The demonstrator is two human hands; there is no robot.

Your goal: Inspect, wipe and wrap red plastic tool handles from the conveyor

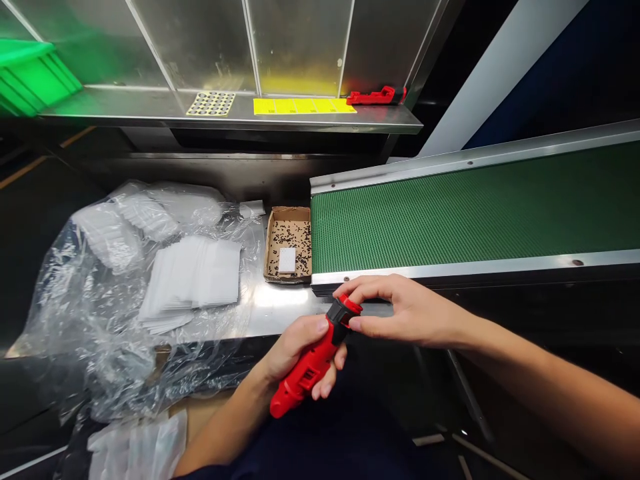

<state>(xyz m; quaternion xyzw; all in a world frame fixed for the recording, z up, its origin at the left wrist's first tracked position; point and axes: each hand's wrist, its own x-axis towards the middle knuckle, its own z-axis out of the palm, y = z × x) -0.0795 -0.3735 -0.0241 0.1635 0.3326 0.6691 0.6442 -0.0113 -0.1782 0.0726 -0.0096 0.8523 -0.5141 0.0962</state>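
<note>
in front of the green conveyor (425, 220), the left hand (295, 343) is clamping round the red device (321, 355), presumably steadying it while the right hand (407, 310) is pinching its dark end

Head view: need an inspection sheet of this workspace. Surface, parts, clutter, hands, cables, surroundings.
Surface: shiny metal bench, partly covered by clear plastic.
Job's things: red-and-black device, held tilted in front of the bench; cardboard tray with scattered small black pieces and a white block.
Clutter: white sheets piled on the plastic.
Hands: left hand wraps the red body; right hand grips the black-and-red end.
Cables: nothing seen.
Surroundings: green conveyor belt beside the tray; metal shelf with yellow strip, sticker sheet, red item and green bin.
</note>
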